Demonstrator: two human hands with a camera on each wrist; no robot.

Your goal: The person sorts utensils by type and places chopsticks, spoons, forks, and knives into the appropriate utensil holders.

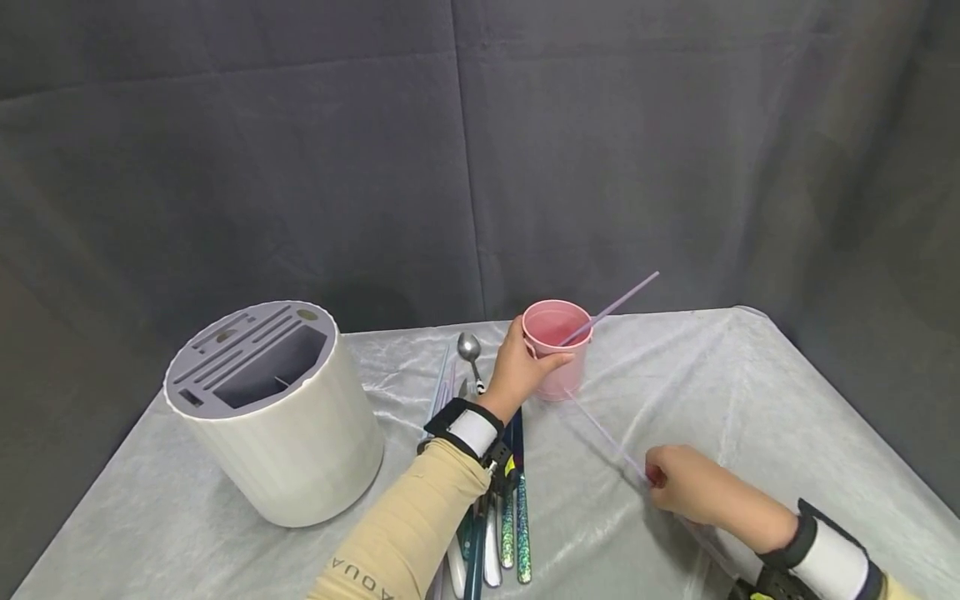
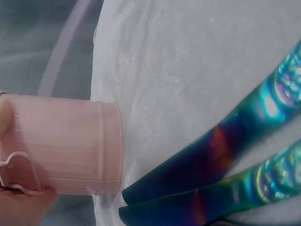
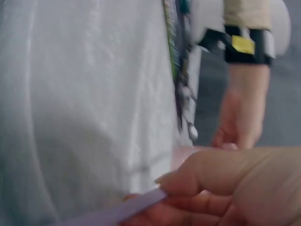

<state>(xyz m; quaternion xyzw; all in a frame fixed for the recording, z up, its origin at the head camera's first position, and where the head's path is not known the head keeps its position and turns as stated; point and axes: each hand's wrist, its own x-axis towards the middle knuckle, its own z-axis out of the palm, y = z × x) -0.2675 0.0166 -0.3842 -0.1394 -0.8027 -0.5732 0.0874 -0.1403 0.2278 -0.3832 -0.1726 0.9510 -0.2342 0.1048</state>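
Note:
My left hand point(image 1: 517, 371) grips a small pink bucket point(image 1: 564, 379) by its side, thumb across the front, near the table's back edge. One light purple straw point(image 1: 630, 296) leans out of the bucket toward the right. Lower right, my right hand point(image 1: 682, 482) pinches another pale purple straw point(image 1: 603, 429) between thumb and fingers. Its far end reaches the bucket's lower front in the head view; whether it touches cannot be told. In the right wrist view, the pinched straw point(image 3: 117, 213) runs out past the fingertips. The left wrist view shows the bucket's wire handle point(image 2: 21, 157) hanging at its side.
A white round holder point(image 1: 300, 458) with a grey slotted top point(image 1: 258, 358) stands at left. Beneath and beside my left forearm lie a spoon point(image 1: 469, 348), several straws point(image 1: 441, 379) and iridescent-handled cutlery point(image 1: 522, 529). A pale cloth point(image 1: 787, 392) covers the table; a grey curtain point(image 1: 360, 167) hangs behind.

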